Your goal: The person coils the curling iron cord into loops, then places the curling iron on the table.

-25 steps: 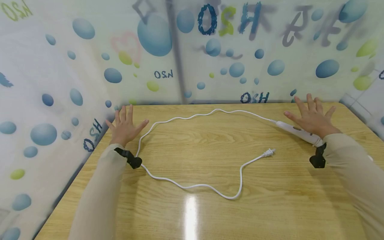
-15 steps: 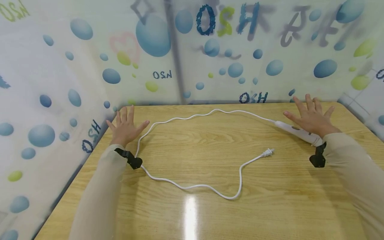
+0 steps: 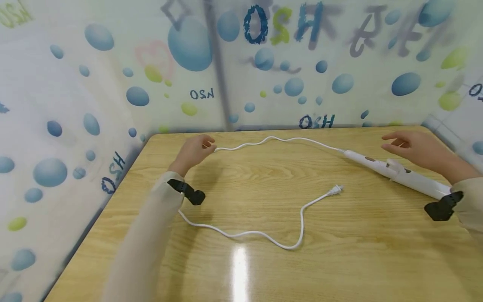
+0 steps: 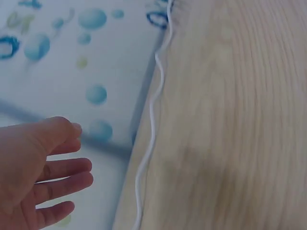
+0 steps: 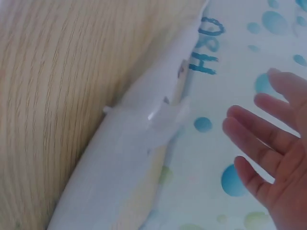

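Observation:
A white wand that looks like a curling iron (image 3: 370,163) lies slanted on the right of the wooden table, with dark buttons and a raised lever on its body. Its white cord (image 3: 260,233) loops left and ends in a two-pin plug (image 3: 335,190) near the middle. My left hand (image 3: 193,152) hovers by the back stretch of cord, hiding part of it. In the left wrist view that hand's loosely bent fingers are apart from the cord. Beyond the wand my right hand (image 3: 419,151) hovers with relaxed fingers, holding nothing; its wrist overlaps the wand's far end.
Bubble-printed sheeting (image 3: 234,75) rises behind the table and along its left side. The wooden table (image 3: 264,277) carries a bright light reflection near the front. Each wrist wears a small black camera (image 3: 439,210).
Both hands have gone from spread fingers to loosely bent ones. My left hand has moved right, and my right hand has shifted right, uncovering more of the wand. Wand and cord appear unmoved.

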`<action>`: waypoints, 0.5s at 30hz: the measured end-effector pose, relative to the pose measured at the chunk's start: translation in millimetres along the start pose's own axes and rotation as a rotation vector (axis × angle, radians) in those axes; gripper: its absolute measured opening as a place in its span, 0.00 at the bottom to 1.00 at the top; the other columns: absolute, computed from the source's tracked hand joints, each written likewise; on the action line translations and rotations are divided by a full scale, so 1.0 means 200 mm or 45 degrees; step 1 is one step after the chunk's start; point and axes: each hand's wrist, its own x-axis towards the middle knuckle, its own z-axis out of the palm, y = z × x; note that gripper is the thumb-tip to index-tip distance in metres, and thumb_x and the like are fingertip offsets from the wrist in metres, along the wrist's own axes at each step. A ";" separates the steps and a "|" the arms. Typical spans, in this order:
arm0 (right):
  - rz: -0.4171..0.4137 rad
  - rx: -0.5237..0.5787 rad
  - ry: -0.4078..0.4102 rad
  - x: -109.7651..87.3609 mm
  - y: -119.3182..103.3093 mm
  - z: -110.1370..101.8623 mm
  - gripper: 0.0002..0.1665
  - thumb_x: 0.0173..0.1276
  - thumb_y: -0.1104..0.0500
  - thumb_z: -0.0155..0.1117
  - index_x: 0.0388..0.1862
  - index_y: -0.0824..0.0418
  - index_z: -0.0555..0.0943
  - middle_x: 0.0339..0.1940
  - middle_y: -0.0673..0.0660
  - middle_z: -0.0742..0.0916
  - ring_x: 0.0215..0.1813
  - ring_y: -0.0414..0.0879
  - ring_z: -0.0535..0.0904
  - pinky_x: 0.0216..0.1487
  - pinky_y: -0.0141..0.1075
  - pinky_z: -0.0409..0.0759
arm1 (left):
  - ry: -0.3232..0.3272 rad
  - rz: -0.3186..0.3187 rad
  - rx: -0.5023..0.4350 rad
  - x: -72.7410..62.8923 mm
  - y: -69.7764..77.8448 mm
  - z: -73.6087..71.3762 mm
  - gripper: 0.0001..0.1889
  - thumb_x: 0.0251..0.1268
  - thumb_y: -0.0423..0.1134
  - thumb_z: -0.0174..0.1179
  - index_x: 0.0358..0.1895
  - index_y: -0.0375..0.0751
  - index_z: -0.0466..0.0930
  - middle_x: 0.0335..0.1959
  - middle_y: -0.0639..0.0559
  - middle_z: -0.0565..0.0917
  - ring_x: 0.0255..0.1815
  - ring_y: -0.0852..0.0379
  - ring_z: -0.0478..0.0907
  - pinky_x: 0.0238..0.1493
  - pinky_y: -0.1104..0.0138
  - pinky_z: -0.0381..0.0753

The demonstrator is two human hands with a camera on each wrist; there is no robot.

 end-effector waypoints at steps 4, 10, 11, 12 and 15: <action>0.038 -0.027 -0.022 -0.08 0.04 -0.02 0.31 0.70 0.48 0.52 0.58 0.73 0.69 0.41 0.72 0.80 0.42 0.66 0.77 0.35 0.53 0.75 | -0.025 0.086 -0.073 0.11 0.15 0.08 0.17 0.66 0.41 0.54 0.54 0.36 0.75 0.46 0.42 0.79 0.46 0.48 0.76 0.46 0.57 0.74; 0.116 -0.111 -0.057 -0.19 0.11 -0.04 0.34 0.69 0.47 0.53 0.58 0.76 0.67 0.39 0.70 0.80 0.40 0.65 0.76 0.35 0.53 0.75 | -0.079 0.182 -0.217 0.26 0.38 0.22 0.16 0.66 0.40 0.55 0.54 0.37 0.76 0.46 0.43 0.79 0.47 0.50 0.75 0.46 0.60 0.74; 0.127 -0.119 -0.061 -0.21 0.12 -0.04 0.34 0.69 0.46 0.53 0.57 0.76 0.68 0.39 0.70 0.80 0.40 0.65 0.76 0.34 0.53 0.75 | -0.085 0.190 -0.246 0.28 0.41 0.24 0.16 0.66 0.39 0.55 0.54 0.38 0.76 0.46 0.44 0.79 0.47 0.51 0.75 0.46 0.61 0.75; 0.137 -0.124 -0.063 -0.22 0.14 -0.04 0.34 0.69 0.46 0.53 0.57 0.76 0.68 0.39 0.70 0.80 0.41 0.65 0.75 0.34 0.52 0.75 | -0.089 0.202 -0.265 0.30 0.44 0.27 0.15 0.66 0.39 0.55 0.53 0.38 0.76 0.46 0.44 0.79 0.47 0.51 0.75 0.46 0.61 0.75; 0.159 -0.126 -0.050 -0.27 0.17 -0.03 0.34 0.68 0.47 0.55 0.57 0.76 0.68 0.41 0.72 0.79 0.42 0.66 0.75 0.34 0.53 0.75 | -0.114 0.226 -0.311 0.37 0.53 0.35 0.15 0.66 0.39 0.55 0.53 0.39 0.76 0.47 0.46 0.78 0.47 0.53 0.75 0.45 0.63 0.74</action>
